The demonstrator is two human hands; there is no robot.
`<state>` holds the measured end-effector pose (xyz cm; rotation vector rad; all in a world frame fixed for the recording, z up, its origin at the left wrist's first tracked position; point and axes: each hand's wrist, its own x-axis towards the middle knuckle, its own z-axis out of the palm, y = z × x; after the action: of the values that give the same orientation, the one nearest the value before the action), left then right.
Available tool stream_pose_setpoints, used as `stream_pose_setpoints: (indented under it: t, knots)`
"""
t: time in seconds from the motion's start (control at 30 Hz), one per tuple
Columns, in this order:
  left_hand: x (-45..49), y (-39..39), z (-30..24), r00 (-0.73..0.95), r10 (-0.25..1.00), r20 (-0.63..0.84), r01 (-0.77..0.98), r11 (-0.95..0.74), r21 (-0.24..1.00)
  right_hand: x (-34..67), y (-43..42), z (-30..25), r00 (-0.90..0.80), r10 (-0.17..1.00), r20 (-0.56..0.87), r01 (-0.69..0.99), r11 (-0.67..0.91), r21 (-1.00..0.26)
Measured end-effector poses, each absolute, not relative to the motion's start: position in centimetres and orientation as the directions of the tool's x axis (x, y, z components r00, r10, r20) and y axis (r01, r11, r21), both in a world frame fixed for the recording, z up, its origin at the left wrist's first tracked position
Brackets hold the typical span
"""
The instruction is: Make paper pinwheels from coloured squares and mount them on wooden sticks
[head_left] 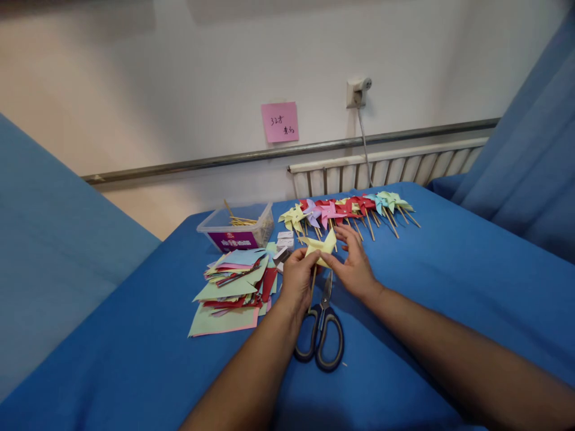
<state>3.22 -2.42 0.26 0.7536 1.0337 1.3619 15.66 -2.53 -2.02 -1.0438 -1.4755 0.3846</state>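
Observation:
A yellow paper pinwheel (324, 244) is held up between both hands above the table, its wooden stick (313, 287) pointing down. My left hand (297, 272) is closed on it, the thumb pressed near the lower middle of the paper. From the other side, my right hand (354, 263) pinches the pinwheel's edge with the thumb, the other fingers curled behind or beside it. Scissors (324, 326) with dark handles lie just below the hands, blades pointing away from me and partly hidden.
Stacked coloured paper sheets (233, 290) lie to the left. Behind them stands a clear plastic box (236, 230) with wooden sticks in it. Small white boxes (284, 240) sit nearby. Several finished pinwheels (345, 209) lie along the back of the blue-covered table (426, 269), near the radiator (390, 167).

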Motion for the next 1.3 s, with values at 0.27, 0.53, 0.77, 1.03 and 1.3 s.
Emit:
stream_pose_setpoints:
  t: [0.27, 0.53, 0.77, 1.03, 1.3]
  knots:
    - [3.3, -2.9, 1.1, -0.084, 0.978, -0.190, -0.544, 0.115, 0.831, 14.9, -3.2, -2.6, 0.023, 0.806, 0.592, 0.453, 0.519, -0.724]
    - [3.4, -3.4, 1.3, -0.089, 0.970, -0.225, -0.576, 0.134, 0.806, 14.9, -3.8, -1.9, 0.018, 0.820, 0.572, 0.340, 0.533, -0.775]
    - [3.4, -3.2, 1.1, -0.101, 0.977, -0.186, -0.572, 0.096, 0.814, 14.7, -3.8, -1.6, 0.089, 0.858, 0.505, 0.086, 0.499, -0.862]
    - [3.9, -3.6, 1.3, -0.075, 0.984, -0.164, -0.485, 0.108, 0.868, 14.9, -2.7, -1.1, 0.053, 0.990, 0.131, -0.330, 0.141, -0.933]
    - [3.4, -3.5, 2.2, 0.111, 0.961, -0.253, -0.535, 0.272, 0.799, 15.7, -2.4, -1.1, -0.005, 0.998, 0.066, -0.525, 0.053, -0.850]
